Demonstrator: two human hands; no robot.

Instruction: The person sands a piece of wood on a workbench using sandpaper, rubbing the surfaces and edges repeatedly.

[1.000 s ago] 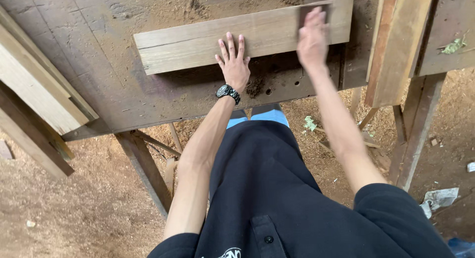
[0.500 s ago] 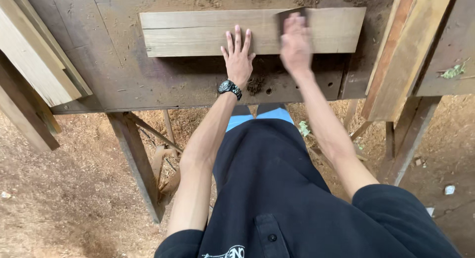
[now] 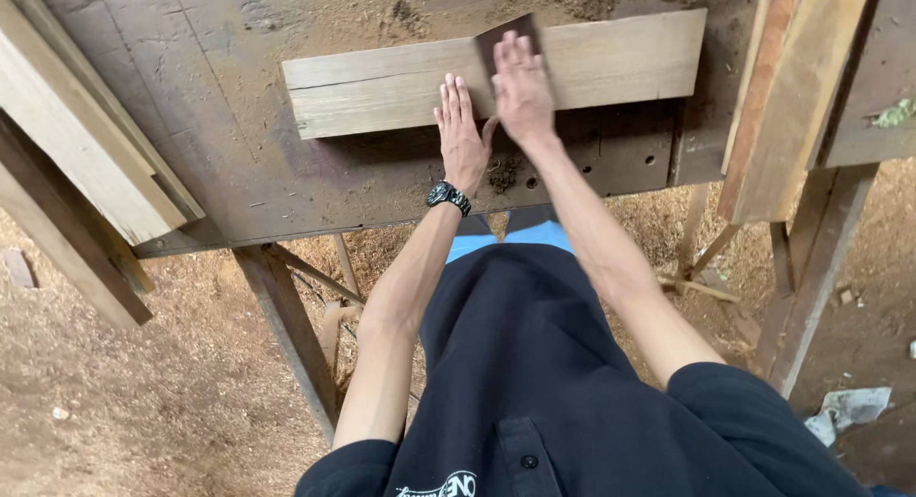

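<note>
Head view: a pale board point(image 3: 496, 72) lies flat across a dark, worn bench point(image 3: 219, 144) dusted with sawdust. The left hand point(image 3: 463, 139) lies flat and open, fingers together, on the board's near edge, holding nothing. The right hand point(image 3: 520, 87) presses flat on a dark sanding sheet point(image 3: 501, 34) on the board. Loose planks point(image 3: 76, 144) rest at left, timber point(image 3: 792, 87) at right. Sawdust covers the floor point(image 3: 143, 392).

Pale tan plank point(image 3: 401, 87); dark brown sanding sheet point(image 3: 501, 37); black wristwatch point(image 3: 447, 196); dark, dusty workbench point(image 3: 191, 154)
</note>
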